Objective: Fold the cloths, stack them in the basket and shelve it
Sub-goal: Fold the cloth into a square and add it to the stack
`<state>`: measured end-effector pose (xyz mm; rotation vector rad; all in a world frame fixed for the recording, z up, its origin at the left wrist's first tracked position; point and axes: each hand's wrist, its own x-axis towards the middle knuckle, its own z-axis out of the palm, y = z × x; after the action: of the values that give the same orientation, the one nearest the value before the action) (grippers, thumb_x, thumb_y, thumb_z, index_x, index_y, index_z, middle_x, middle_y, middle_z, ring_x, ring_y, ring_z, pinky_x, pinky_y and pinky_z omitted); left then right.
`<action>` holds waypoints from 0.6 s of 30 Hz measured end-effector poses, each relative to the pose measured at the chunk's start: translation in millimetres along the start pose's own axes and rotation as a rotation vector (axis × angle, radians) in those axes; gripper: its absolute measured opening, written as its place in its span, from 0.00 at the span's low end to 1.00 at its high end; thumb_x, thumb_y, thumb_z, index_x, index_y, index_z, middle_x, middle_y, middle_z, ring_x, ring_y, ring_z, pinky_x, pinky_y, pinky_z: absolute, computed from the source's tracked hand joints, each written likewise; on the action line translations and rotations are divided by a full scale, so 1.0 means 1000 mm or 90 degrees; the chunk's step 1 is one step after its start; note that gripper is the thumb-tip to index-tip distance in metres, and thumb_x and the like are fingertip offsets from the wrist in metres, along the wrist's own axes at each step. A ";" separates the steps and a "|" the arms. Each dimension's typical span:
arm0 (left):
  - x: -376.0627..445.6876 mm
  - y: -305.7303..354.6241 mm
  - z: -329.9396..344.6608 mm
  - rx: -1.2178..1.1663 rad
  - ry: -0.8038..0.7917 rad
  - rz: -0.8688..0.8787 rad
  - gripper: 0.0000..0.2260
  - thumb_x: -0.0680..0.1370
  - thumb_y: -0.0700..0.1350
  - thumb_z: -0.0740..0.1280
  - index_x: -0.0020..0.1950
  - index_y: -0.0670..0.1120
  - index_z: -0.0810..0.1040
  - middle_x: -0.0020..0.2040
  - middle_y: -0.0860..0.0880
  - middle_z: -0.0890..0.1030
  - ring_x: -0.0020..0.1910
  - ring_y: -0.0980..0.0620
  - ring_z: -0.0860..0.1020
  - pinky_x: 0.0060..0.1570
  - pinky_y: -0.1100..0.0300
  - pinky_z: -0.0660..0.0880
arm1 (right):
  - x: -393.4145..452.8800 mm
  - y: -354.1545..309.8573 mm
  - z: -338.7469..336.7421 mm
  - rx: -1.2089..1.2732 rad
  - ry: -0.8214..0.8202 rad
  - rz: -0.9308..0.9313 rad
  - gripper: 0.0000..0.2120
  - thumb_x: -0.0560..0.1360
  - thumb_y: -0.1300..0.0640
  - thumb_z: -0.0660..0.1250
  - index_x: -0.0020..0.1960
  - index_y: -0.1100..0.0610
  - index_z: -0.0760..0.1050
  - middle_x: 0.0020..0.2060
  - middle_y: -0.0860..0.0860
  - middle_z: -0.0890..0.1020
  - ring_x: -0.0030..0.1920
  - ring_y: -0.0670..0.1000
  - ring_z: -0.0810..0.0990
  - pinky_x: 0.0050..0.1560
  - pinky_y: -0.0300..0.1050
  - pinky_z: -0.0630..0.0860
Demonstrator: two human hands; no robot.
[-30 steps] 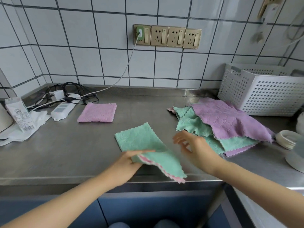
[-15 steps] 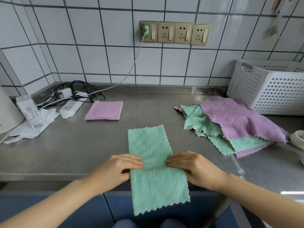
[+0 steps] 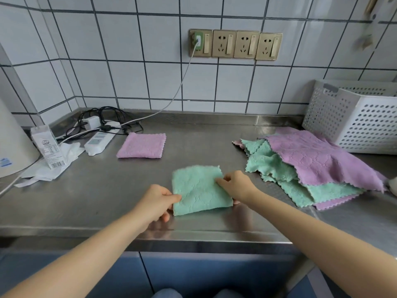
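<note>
- My left grip pinches the left edge of the folded green cloth, thumb on top.
- My right grip rests on the cloth's right side, fingers curled and pinching its edge.
- The cloth lies flat on the tabletop between both grips.
- A folded pink cloth sits further back; the unfolded pile lies just right, touching the white basket.
</note>
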<state>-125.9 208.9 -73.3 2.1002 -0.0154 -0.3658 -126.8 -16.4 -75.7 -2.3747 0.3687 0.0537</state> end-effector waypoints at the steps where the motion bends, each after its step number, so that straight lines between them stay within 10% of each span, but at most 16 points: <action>1: 0.000 0.002 0.002 0.018 0.002 -0.006 0.12 0.77 0.46 0.67 0.46 0.35 0.78 0.35 0.45 0.79 0.16 0.53 0.69 0.19 0.68 0.55 | 0.005 -0.001 0.005 -0.063 0.009 0.006 0.19 0.77 0.50 0.61 0.32 0.58 0.63 0.27 0.52 0.71 0.28 0.55 0.73 0.27 0.42 0.68; 8: -0.002 0.004 0.007 0.126 0.060 0.091 0.09 0.80 0.47 0.61 0.45 0.42 0.73 0.34 0.41 0.78 0.15 0.54 0.73 0.25 0.61 0.65 | 0.000 -0.006 0.016 -0.184 0.103 -0.040 0.14 0.82 0.49 0.47 0.46 0.57 0.65 0.37 0.54 0.74 0.39 0.59 0.72 0.39 0.50 0.68; 18: 0.009 0.008 0.008 0.221 0.114 0.075 0.07 0.78 0.46 0.64 0.44 0.45 0.70 0.32 0.47 0.75 0.27 0.48 0.77 0.29 0.60 0.69 | 0.004 -0.014 0.011 -0.212 0.063 0.064 0.08 0.79 0.59 0.51 0.48 0.59 0.68 0.50 0.57 0.78 0.43 0.59 0.73 0.43 0.47 0.69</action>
<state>-118.7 196.6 -72.8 2.4555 -0.1028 -0.1065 -118.0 0.0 -75.0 -2.6926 0.5641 0.0471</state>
